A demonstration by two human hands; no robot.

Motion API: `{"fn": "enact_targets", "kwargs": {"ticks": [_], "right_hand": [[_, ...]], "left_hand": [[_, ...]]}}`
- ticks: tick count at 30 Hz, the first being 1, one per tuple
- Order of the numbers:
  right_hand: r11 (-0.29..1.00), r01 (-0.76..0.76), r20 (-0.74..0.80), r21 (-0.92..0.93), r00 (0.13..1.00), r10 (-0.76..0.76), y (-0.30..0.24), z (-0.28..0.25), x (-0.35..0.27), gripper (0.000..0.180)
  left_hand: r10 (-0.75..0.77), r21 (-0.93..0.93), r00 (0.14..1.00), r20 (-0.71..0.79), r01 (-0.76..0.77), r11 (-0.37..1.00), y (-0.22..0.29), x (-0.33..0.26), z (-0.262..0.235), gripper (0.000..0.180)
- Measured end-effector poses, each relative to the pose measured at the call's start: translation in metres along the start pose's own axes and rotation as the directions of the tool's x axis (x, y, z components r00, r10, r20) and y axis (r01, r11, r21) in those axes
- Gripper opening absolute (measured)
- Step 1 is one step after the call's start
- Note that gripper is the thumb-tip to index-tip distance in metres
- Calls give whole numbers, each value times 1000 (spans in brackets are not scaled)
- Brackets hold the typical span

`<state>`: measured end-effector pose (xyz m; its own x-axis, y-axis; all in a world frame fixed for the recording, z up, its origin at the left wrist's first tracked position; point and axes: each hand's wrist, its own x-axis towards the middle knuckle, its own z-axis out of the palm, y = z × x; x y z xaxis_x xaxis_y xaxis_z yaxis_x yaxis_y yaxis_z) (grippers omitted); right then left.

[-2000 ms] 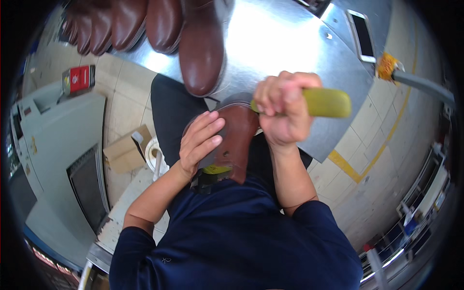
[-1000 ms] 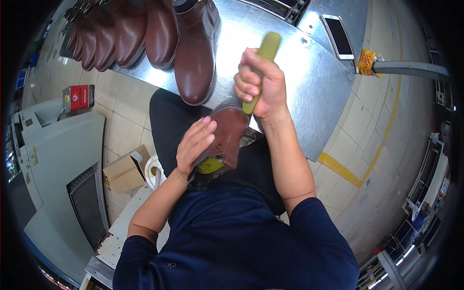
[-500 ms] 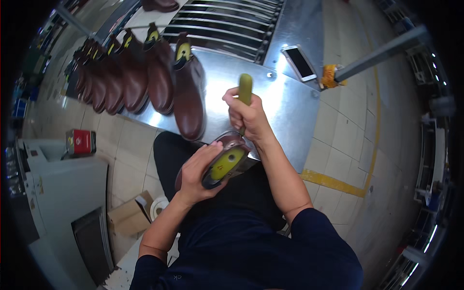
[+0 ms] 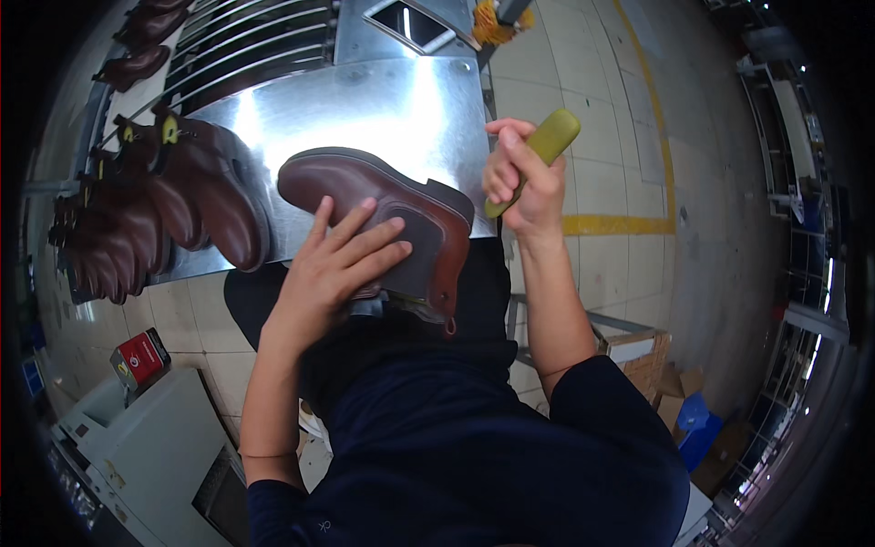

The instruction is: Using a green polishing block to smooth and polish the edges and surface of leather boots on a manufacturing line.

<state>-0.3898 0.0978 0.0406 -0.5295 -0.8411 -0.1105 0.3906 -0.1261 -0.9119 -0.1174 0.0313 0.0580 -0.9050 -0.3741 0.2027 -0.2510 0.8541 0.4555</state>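
A brown ankle boot (image 4: pixel 447 242) lies on its side across my lap and the table's near edge. Its toe points left, its dark sole faces away from me, and a dark elastic panel shows on its side. My left hand (image 4: pixel 342 251) rests flat on the boot, fingers spread; the thumb is hidden. Off to the right of the boot's heel, apart from it, my right hand (image 4: pixel 529 182) is closed round an olive-green handle (image 4: pixel 553 137). What kind of tool the handle belongs to cannot be made out.
Several brown boots (image 4: pixel 214 191) stand in a row along the left of the metal table (image 4: pixel 365 109). Metal bars (image 4: pixel 260 46) and a white phone (image 4: pixel 410 25) are farther back. A red box (image 4: pixel 141 357) sits on a pale cabinet (image 4: pixel 150 438) at the lower left.
The boot has gone from opening toward me to lying on its side, toe left. My left hand has spread over it. My right hand has moved away rightward with the handle. The view has turned.
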Motion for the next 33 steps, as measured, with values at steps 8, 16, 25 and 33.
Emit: {"fn": "enact_targets", "kwargs": {"ticks": [8, 16, 25, 33], "right_hand": [[965, -34, 71, 259, 997, 16, 24, 0, -29, 24], [992, -71, 98, 100, 993, 61, 10, 41, -4, 24], [965, -105, 384, -241, 902, 194, 39, 149, 60, 24], [971, -131, 557, -199, 800, 222, 77, 223, 73, 26]], "left_hand": [[-90, -101, 996, 21, 91, 991, 4, 5, 1, 46], [-25, -158, 999, 24, 29, 987, -7, -9, 5, 55], [21, -334, 999, -45, -35, 942, -16, -19, 16, 54], [55, -302, 986, -157, -101, 948, -15, -28, 29, 45]]}}
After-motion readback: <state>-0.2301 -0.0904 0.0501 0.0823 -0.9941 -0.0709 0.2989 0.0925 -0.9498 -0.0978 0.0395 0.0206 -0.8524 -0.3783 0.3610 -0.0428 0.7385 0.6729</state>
